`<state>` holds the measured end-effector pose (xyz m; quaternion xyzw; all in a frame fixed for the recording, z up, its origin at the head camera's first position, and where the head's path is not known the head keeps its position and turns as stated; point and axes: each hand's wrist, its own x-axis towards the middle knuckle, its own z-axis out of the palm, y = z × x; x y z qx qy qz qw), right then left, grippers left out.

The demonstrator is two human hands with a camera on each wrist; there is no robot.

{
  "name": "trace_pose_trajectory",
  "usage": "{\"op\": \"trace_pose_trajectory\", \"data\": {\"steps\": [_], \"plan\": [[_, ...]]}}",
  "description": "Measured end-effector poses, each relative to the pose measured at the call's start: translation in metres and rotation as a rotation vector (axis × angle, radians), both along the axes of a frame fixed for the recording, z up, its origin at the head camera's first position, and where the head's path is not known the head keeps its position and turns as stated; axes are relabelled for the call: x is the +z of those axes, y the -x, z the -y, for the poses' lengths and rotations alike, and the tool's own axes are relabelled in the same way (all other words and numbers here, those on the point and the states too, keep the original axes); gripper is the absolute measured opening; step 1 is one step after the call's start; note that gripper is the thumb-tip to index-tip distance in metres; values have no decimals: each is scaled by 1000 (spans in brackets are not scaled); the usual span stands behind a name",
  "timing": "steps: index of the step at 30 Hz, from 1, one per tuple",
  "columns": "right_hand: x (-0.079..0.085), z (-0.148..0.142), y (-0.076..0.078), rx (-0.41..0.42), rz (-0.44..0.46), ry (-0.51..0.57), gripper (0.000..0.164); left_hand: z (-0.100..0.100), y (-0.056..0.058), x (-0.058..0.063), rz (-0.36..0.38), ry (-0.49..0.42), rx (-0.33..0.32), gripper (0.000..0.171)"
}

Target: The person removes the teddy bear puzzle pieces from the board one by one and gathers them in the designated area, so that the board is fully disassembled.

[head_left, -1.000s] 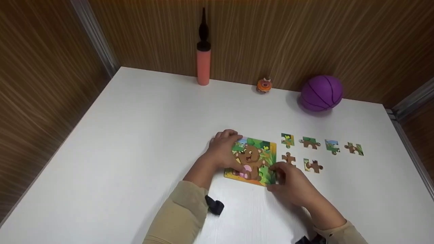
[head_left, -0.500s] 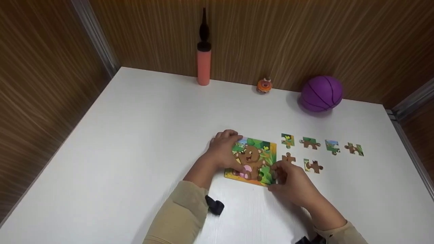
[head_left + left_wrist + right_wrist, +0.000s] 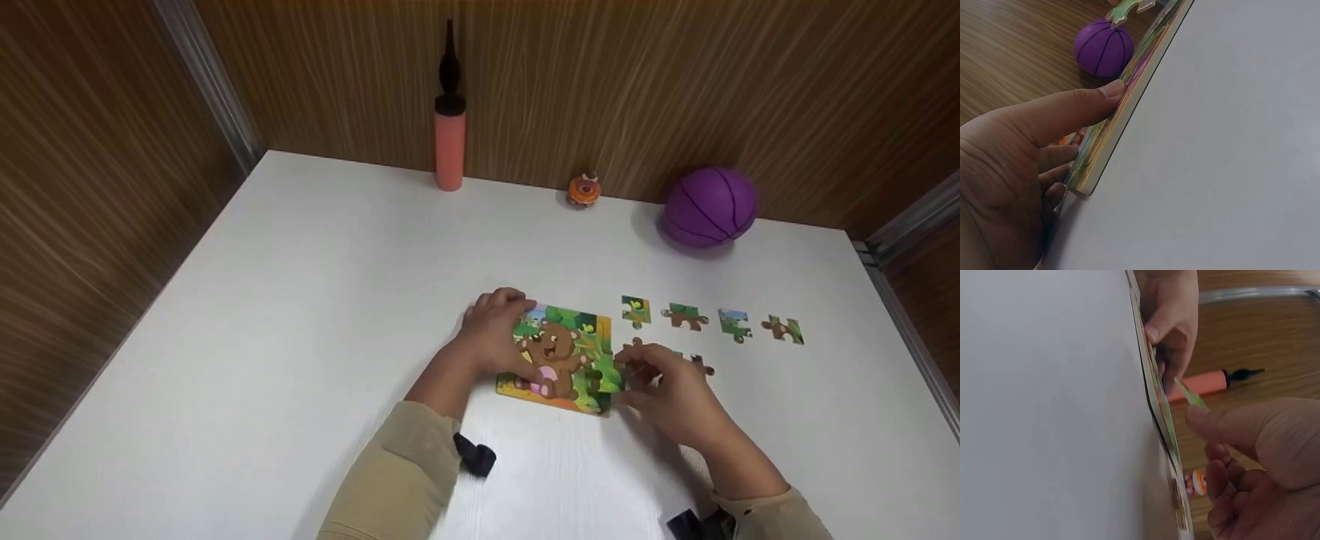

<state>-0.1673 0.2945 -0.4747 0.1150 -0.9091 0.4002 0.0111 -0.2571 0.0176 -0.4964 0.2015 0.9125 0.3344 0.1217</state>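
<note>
A jigsaw puzzle (image 3: 559, 341) with a bear picture lies flat on the white table. My left hand (image 3: 495, 334) holds its left side, the thumb (image 3: 1086, 107) over the picture and the other fingers at the edge. My right hand (image 3: 671, 386) pinches a green puzzle piece (image 3: 609, 375) between thumb and fingertips. The right wrist view shows this puzzle piece (image 3: 1192, 395) tilted and raised off the puzzle. A dark gap shows in the lower right of the picture. Loose puzzle pieces (image 3: 685, 316) lie to the right, some partly hidden by my right hand.
A purple ball (image 3: 709, 208) stands at the back right. A small orange toy (image 3: 583, 190) and a pink hand pump (image 3: 450, 150) with a black top stand along the back. Wood-grain panels (image 3: 525, 82) enclose the table's back and sides.
My right hand has lifted the green piece out of the puzzle's lower right and moved slightly right with it, covering some loose pieces. My left hand has stayed in place.
</note>
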Motion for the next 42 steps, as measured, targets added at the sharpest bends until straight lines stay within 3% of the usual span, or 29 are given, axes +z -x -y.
{"op": "trace_pose_trajectory", "data": {"steps": [15, 32, 42], "plan": [[6, -66, 13, -75, -53, -16, 46, 0, 1, -1, -1, 8, -3, 115], [17, -146, 10, -214, 69, -99, 50, -1, 2, -4, -10, 13, 14, 114], [7, -181, 7, -195, 199, -126, 55, 0, 2, -3, -12, 11, 5, 116]]}}
